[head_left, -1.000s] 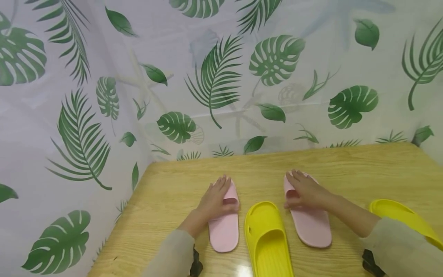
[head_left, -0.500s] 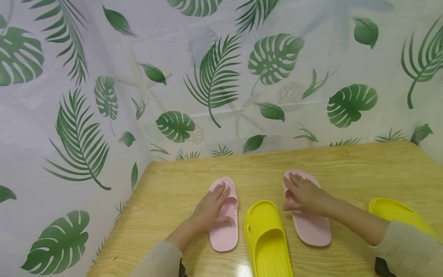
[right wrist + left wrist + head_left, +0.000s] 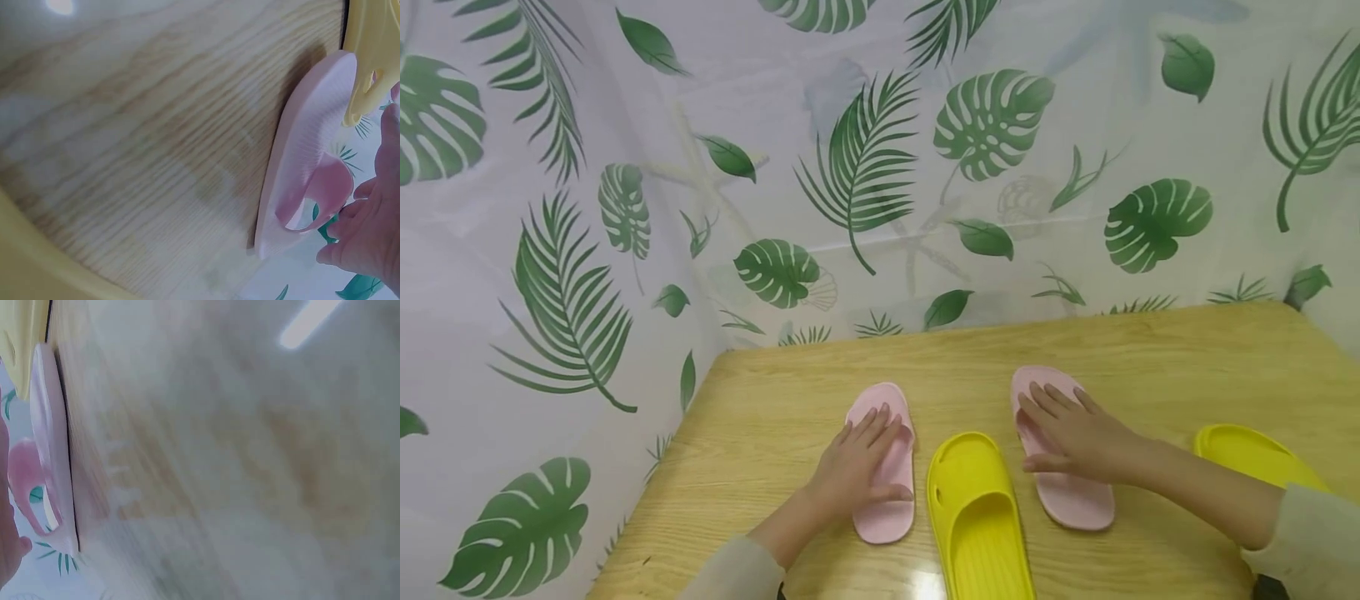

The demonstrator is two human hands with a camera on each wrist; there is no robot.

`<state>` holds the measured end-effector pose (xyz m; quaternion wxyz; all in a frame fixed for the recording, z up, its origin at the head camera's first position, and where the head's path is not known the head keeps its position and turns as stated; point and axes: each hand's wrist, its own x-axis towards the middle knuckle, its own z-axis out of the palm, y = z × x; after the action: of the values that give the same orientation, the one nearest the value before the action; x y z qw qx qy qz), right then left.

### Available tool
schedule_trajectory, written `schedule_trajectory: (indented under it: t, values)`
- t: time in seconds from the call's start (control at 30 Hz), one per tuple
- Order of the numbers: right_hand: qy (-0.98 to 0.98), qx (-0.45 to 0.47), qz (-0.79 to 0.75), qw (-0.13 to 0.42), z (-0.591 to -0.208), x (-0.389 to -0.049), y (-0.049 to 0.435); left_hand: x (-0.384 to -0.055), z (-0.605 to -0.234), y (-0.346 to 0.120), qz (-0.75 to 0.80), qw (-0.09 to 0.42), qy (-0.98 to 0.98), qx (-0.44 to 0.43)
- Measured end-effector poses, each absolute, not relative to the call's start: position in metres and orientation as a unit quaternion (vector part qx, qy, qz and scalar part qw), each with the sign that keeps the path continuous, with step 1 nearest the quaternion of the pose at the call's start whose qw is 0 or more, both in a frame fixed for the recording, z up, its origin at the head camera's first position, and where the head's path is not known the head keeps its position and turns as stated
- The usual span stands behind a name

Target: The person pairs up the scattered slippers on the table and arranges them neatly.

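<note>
On the table (image 3: 767, 400), 4 slide slippers alternate in a row: left pink slipper (image 3: 898, 460), middle yellow slipper (image 3: 979, 492), right pink slipper (image 3: 1078, 497) and right yellow slipper (image 3: 1251, 454), the last partly hidden behind the right arm. The left hand's grip (image 3: 852, 467) is over the left pink slipper and the right hand's grip (image 3: 1081, 435) over the right pink slipper, all fingers loosely straight and holding nothing, contact unclear. Setting down the pink pair looks finished, yet with colours alternating, any matching of the 2 pairs seems left to do
</note>
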<state>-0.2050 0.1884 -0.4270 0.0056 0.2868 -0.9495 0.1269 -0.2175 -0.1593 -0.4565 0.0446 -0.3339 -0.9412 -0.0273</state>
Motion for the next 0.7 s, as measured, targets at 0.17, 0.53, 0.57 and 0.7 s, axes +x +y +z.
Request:
schedule_trajectory:
  t: [0.17, 0.53, 0.57, 0.7]
  values:
    - [-0.949, 0.296, 0.112, 0.015, -0.427, -0.198, 0.193, -0.206, -0.455, -0.159, 0.004, 0.072, -0.933, -0.353]
    - [-0.942, 0.326, 0.07, 0.021, -0.428, -0.178, 0.198, -0.186, -0.456, -0.162, 0.034, 0.063, -0.926, -0.37]
    - [-0.941, 0.33, 0.067, 0.022, -0.428, -0.176, 0.198, -0.184, -0.456, -0.162, 0.036, 0.058, -0.925, -0.373]
    - [-0.939, 0.337, 0.061, 0.022, -0.427, -0.171, 0.199, -0.179, -0.455, -0.161, 0.052, 0.061, -0.919, -0.387]
